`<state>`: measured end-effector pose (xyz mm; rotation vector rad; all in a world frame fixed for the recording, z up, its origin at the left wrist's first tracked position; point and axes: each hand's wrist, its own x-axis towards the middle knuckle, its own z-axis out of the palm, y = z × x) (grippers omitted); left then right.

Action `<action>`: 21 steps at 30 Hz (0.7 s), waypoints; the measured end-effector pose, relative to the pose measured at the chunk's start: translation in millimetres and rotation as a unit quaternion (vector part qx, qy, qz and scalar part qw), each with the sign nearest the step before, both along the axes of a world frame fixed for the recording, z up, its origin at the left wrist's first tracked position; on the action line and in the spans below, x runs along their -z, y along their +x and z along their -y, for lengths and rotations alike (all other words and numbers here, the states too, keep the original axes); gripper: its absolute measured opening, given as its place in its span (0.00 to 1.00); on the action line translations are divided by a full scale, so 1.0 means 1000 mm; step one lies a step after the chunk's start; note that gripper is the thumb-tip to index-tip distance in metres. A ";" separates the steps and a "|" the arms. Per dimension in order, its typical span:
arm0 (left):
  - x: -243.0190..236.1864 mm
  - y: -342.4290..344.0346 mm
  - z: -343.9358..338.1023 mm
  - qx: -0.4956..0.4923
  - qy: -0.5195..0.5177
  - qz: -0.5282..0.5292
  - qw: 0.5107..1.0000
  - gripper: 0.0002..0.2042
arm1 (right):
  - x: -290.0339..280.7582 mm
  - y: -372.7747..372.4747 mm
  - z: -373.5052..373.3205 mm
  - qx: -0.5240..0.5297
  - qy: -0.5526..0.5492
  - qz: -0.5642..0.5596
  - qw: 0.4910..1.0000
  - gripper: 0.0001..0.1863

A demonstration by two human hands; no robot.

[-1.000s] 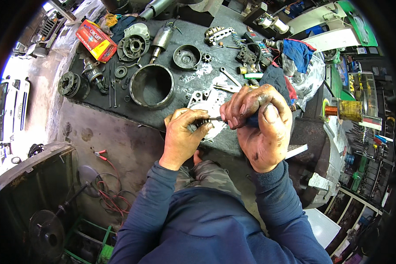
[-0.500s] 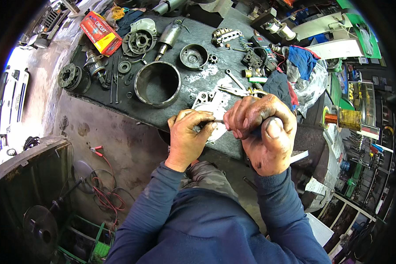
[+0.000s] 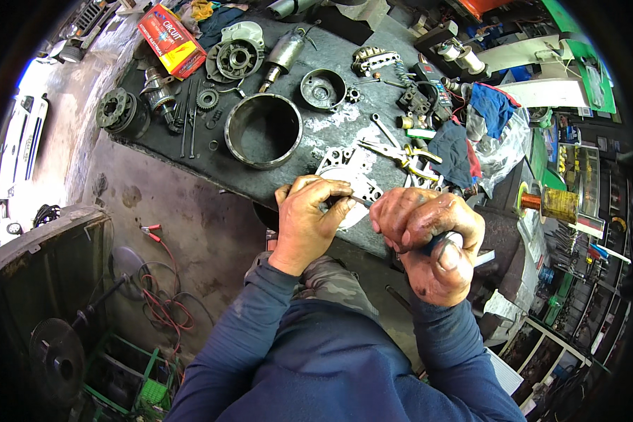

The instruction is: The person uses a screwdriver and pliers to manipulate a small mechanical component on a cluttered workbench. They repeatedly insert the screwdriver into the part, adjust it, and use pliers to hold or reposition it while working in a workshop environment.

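Observation:
My left hand (image 3: 308, 220) is closed around a small dark part held at the workbench's near edge. My right hand (image 3: 429, 239) grips a tool with a blue-and-white handle; its thin metal shaft (image 3: 361, 201) reaches left into the part in my left hand. Both hands are greasy. Just behind them on the dark bench (image 3: 225, 165) lies a flat silver end plate (image 3: 350, 176). What exactly sits inside my left fist is hidden by the fingers.
On the bench stand a large steel ring housing (image 3: 263, 130), a round cover (image 3: 323, 89), an armature (image 3: 283, 53), gears (image 3: 119, 112), a red box (image 3: 170, 39), pliers (image 3: 401, 156) and rags (image 3: 464, 151). A copper wire spool (image 3: 552, 204) sits right. Red clip leads (image 3: 158, 281) lie on the floor.
Both hands have stayed together at the bench edge; my right hand has shifted slightly right and turned on the tool handle. The camera view has drifted a little.

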<state>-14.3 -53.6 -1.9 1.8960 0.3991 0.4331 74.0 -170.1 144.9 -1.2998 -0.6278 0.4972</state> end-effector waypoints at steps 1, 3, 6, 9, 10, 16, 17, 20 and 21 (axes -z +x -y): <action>0.000 0.000 0.000 0.000 -0.002 0.000 1.000 0.10 | 0.000 0.000 0.001 -0.005 0.003 0.002 1.000 0.28; 0.001 0.000 -0.001 0.005 -0.001 -0.005 1.000 0.12 | 0.000 0.001 0.001 -0.014 0.007 -0.001 1.000 0.28; 0.003 0.001 -0.002 -0.004 0.027 0.006 1.000 0.15 | 0.003 0.004 0.000 -0.005 0.008 0.005 1.000 0.26; 0.004 0.005 0.003 -0.022 0.070 0.020 0.997 0.19 | 0.005 0.008 -0.001 0.019 0.031 -0.018 0.999 0.25; 0.004 0.005 0.005 -0.026 0.088 0.024 0.996 0.20 | 0.005 0.010 0.000 0.005 0.029 -0.008 1.000 0.24; 0.005 0.007 0.002 0.005 0.090 0.020 0.996 0.19 | 0.001 0.016 0.008 0.010 0.054 -0.002 0.998 0.23; 0.004 0.006 0.000 0.015 0.084 0.021 0.996 0.19 | 0.001 0.015 0.009 0.010 0.053 -0.002 0.999 0.23; 0.001 0.007 -0.009 0.065 0.090 0.009 0.994 0.20 | 0.001 0.014 0.010 0.002 0.049 0.000 0.999 0.23; 0.000 0.009 -0.012 0.083 0.090 0.009 0.992 0.21 | 0.001 0.014 0.010 0.004 0.050 -0.001 0.999 0.23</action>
